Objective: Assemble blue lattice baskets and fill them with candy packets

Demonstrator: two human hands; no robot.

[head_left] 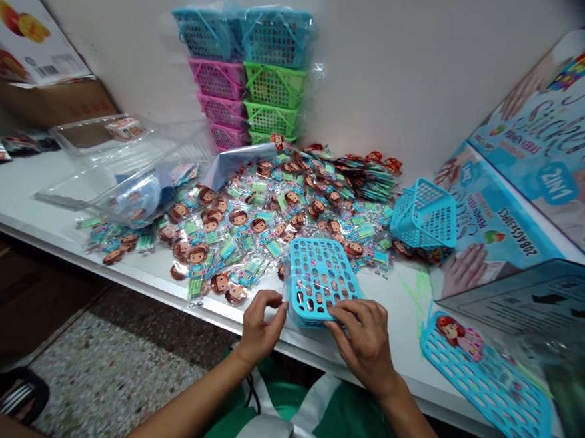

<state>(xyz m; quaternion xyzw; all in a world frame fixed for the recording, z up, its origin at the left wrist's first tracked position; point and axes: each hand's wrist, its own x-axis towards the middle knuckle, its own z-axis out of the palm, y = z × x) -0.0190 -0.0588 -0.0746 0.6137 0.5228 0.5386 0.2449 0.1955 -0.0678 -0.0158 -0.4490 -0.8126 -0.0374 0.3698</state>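
Note:
A blue plastic basket [305, 321] stands at the table's front edge, with a perforated blue lid [322, 274] lying over its top. What looks like clear film shows along its left side. My right hand [364, 337] grips the lid's front right corner, fingers above and thumb below. Beside the front left corner, my left hand [261, 327] is closed, thumb and curled fingers close together; what they pinch, if anything, is hidden. Many small clear packets [239, 225] with cartoon-head cards and green-and-blue pieces spread behind and to the left.
Filled blue, pink and green baskets [274, 84] are stacked against the wall. A blue basket [426, 215] sits on packets at right, near printed sticker boxes [502, 227]. Another blue lid [491, 386] overhangs the front right edge. Clear plastic trays [121, 160] lie left.

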